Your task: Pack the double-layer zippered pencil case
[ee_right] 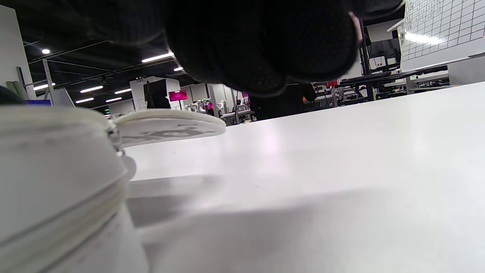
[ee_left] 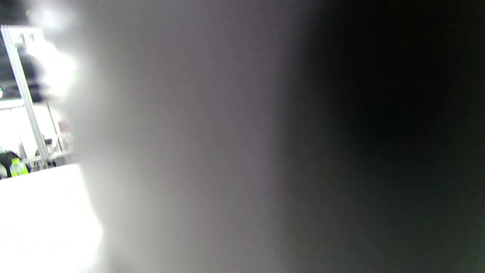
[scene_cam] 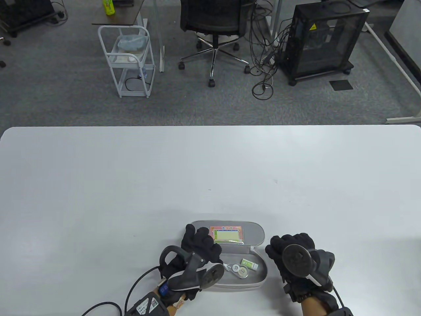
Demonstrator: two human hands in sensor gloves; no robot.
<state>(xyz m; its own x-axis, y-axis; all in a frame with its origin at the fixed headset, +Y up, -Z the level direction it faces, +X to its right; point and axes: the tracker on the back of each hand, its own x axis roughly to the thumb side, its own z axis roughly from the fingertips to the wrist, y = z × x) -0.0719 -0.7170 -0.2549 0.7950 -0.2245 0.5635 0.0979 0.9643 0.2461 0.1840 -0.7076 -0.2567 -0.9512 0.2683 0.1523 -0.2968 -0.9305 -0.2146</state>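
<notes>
One grey oval fabric pencil case with a zipper point(scene_cam: 230, 253) lies open on the white table point(scene_cam: 210, 171), at the near edge, between the two hands. Its far half holds a colourful printed card in pink, orange and pale yellow point(scene_cam: 228, 234), lying flat against the lining. In the near half lie a small round correction tape with a clear body point(scene_cam: 240, 270) and, just to its right, a small green and white eraser-like piece point(scene_cam: 249, 263); the two are close but I cannot tell if they touch. The left hand in a black sensor glove point(scene_cam: 200, 245) rests over the left end of the case, its fingers point(scene_cam: 204, 237) bent over the left edge of the far half and reaching beside the card; whether they pinch anything I cannot tell. The right hand in a black sensor glove point(scene_cam: 292, 255) is just to the right of the case with the fingers curled downward, and I cannot tell if it touches the case or holds something. In the right wrist view the grey case wall with its zipper fills the left side and dark fingers point(ee_right: 265, 45) hang from the top. The left wrist view is almost fully covered by a blurred grey surface. Beyond the table, on the far carpet, stand a black office chair point(scene_cam: 212, 19), a white wire trolley point(scene_cam: 130, 59) and a black cabinet on wheels point(scene_cam: 324, 39).
</notes>
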